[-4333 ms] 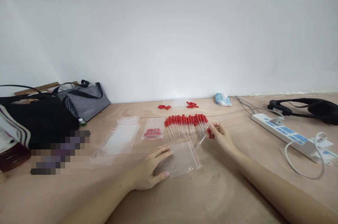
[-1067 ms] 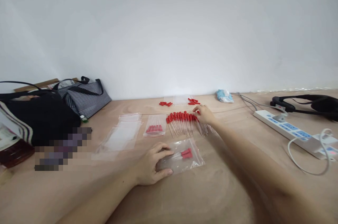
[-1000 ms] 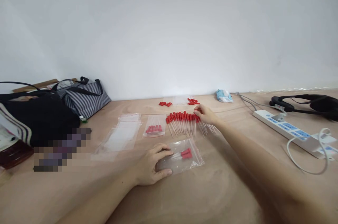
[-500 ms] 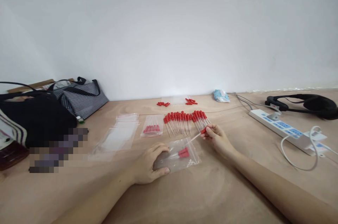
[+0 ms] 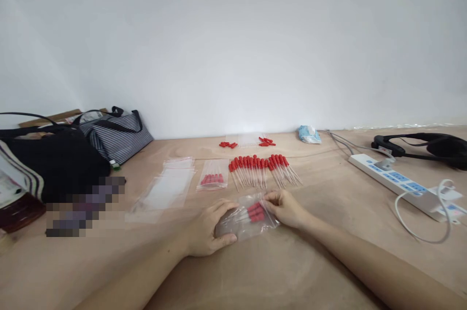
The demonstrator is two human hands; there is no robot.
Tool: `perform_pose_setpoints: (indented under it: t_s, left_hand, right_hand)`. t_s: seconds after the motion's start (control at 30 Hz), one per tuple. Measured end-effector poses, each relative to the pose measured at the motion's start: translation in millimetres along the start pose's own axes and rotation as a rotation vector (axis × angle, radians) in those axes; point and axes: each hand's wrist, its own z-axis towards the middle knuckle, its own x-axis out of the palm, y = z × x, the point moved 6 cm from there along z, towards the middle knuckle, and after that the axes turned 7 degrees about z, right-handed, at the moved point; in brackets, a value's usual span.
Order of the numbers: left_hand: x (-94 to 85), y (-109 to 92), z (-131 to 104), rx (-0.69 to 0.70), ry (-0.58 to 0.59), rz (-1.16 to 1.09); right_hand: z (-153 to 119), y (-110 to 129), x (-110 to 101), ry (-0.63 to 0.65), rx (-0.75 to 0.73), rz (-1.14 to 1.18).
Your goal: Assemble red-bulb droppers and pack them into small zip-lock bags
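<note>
A clear zip bag (image 5: 241,234) lies on the table in front of me, its mouth to the right. Inside show red-bulbed droppers (image 5: 256,212), three bulbs near the opening and their pale tubes pointing left. My left hand (image 5: 207,229) grips the bag's closed end, thumb at the near edge and fingers at the far one. At the mouth, my right hand (image 5: 284,208) has its fingertips pinched on the bag's edge, close to the uppermost bulb; the fingers partly hide the contact. Just beyond are several loose droppers (image 5: 251,164) in rows, bulbs away from me.
A filled zip bag (image 5: 202,186) lies left of the loose droppers, beside flat bags (image 5: 170,183). Loose red bulbs (image 5: 228,145) lie farther back. A power strip (image 5: 397,181) with cables and a black headset (image 5: 434,147) are right; a striped bag (image 5: 120,135) is left. A tissue pack (image 5: 309,135) stands near the wall.
My right hand has moved left to the bag's mouth, and the dropper it held outside is now in the bag. Three bulbs show inside instead of two. My left hand stays on the bag.
</note>
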Motion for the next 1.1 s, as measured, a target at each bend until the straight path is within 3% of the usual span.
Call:
perform_pose_setpoints:
  t_s: [0.07,0.17,0.23,0.37,0.53,0.67,0.8,0.93,1.1]
  left_hand:
    - [0.0,0.9,-0.3,-0.009,0.0,0.008]
    - [0.4,1.8,-0.5,-0.013,0.001,0.018]
    - [0.5,1.1,-0.3,0.002,0.003,0.016]
    - [-0.3,-0.6,0.0,0.017,0.006,0.019]
    - [-1.3,-2.2,0.1,0.03,0.012,0.012]
    - [-1.0,-1.1,0.1,0.013,0.016,0.016]
    - [0.3,-0.1,-0.1,0.017,0.017,0.004]
    - [0.1,0.3,0.0,0.016,0.005,0.0]
    - [-0.8,-0.8,0.6,0.011,0.008,0.012]
  right_hand:
    - [15.3,7.6,-14.3,0.014,-0.053,-0.23]
    - [50.0,19.9,-54.2,-0.203,-0.095,-0.354]
    - [72.7,25.2,-75.6,-0.384,-0.081,-0.607]
    - [105.7,17.9,-80.6,-0.447,-0.035,-0.677]
    - [116.8,11.9,-79.9,-0.468,-0.028,-0.579]
    - [106.4,20.4,-93.8,-0.443,-0.059,-0.438]
    - [67.4,20.7,-101.0,-0.457,-0.08,-0.128]
    - [23.4,1.9,-83.5,-0.451,-0.005,0.318]
    - [1.6,-9.2,-58.4,-0.475,0.068,0.507]
